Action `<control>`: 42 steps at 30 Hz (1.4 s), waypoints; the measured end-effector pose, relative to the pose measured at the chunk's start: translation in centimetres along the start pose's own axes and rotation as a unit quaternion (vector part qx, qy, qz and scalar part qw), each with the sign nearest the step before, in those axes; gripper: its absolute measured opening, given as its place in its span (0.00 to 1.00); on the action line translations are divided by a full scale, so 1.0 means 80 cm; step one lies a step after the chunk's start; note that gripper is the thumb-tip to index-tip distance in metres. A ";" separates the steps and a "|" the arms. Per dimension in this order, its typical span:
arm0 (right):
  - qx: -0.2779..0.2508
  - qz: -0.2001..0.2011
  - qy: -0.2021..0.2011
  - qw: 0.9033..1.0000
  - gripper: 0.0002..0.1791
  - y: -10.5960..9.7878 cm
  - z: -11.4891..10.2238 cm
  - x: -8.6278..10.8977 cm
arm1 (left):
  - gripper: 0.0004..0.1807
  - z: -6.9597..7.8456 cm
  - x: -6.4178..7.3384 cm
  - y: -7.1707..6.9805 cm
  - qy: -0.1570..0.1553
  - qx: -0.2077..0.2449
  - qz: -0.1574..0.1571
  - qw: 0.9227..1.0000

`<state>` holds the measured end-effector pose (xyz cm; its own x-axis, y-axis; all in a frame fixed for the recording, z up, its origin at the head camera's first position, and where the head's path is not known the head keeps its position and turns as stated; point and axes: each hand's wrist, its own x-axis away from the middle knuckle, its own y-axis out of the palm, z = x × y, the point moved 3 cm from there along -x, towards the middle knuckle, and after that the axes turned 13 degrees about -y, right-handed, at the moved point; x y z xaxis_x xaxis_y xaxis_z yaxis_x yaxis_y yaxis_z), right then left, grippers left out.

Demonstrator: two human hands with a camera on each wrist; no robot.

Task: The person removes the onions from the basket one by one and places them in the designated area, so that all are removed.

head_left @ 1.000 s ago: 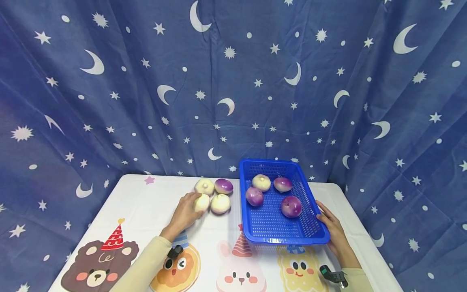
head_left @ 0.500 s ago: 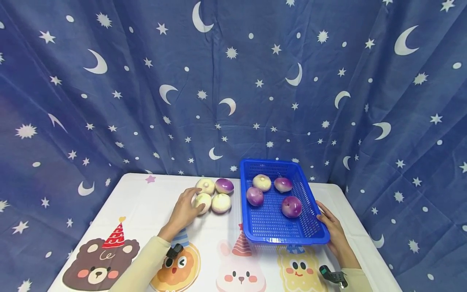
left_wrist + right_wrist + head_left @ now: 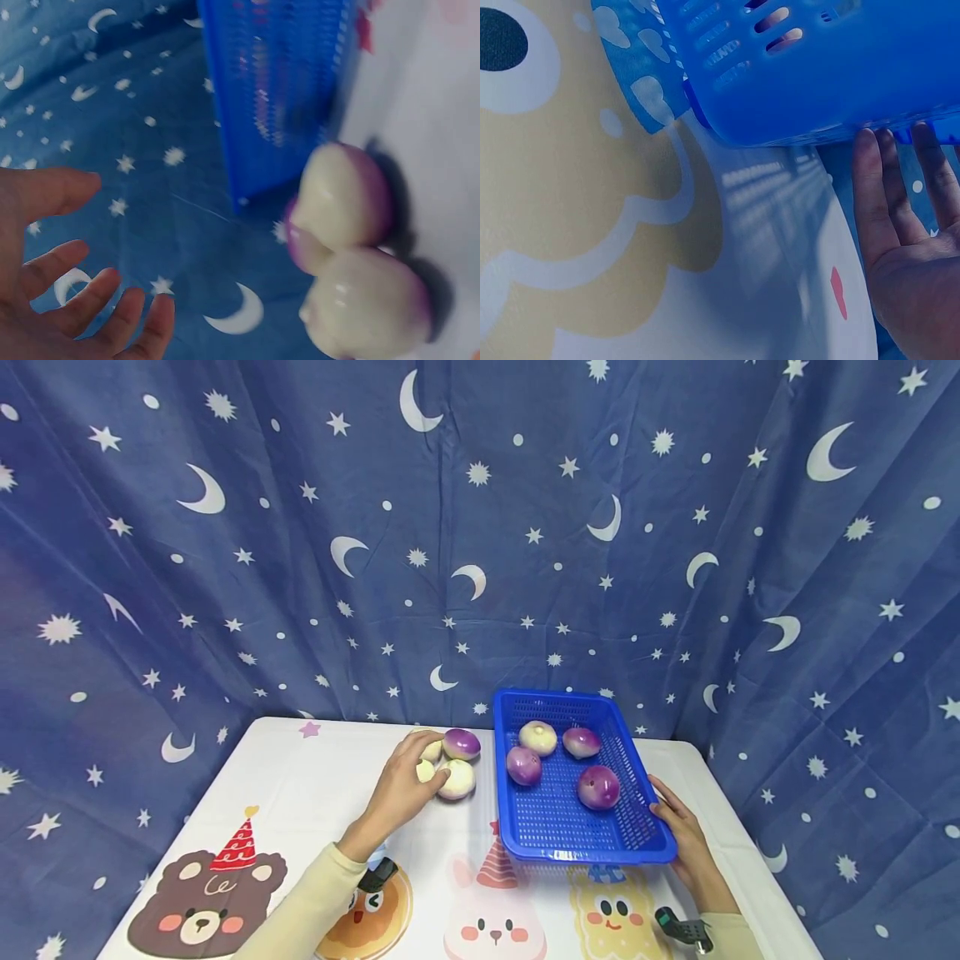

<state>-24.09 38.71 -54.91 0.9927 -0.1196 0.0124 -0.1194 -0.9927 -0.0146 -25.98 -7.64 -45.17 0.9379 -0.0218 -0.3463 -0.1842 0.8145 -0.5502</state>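
Note:
My left hand is over the table's back middle, beside a cluster of purple-and-white turnips. In the head view it partly covers two pale ones; a third pale turnip lies by the thumb, and one with its purple side up sits behind. Seen from the left wrist, the hand has its fingers spread and holds nothing. My right hand grips the right side of a blue plastic basket, thumb at the rim, fingers against the outside. Several turnips, such as a purple one, lie in the basket.
A white tablecloth printed with cartoon figures covers the table. Right behind its back edge hangs a blue curtain with moons and stars. The basket stands immediately right of the turnip cluster.
My left hand has come off the front-left turnip, reaching slightly right and forward above the cluster with its fingers apart. The right hand and basket have hardly moved.

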 end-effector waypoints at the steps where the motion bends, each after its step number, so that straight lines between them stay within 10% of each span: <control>1: 0.001 0.001 -0.002 1.000 0.33 0.000 0.000 0.000 | 0.30 0.007 0.001 0.000 0.009 0.002 0.003 1.000; 28: -0.014 -0.012 -0.022 1.000 0.33 0.001 -0.001 0.003 | 0.28 0.148 0.000 0.041 0.107 0.070 -0.046 0.991; 42: -0.002 -0.008 -0.014 1.000 0.34 0.001 0.000 0.002 | 0.27 0.194 -0.019 0.090 0.099 0.115 -0.097 0.984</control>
<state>-23.96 38.58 -54.92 0.9946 -0.1030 -0.0154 -0.1032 -0.9946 -0.0102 -24.20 7.27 -36.81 0.8689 -0.2832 -0.4060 0.0851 0.8935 -0.4410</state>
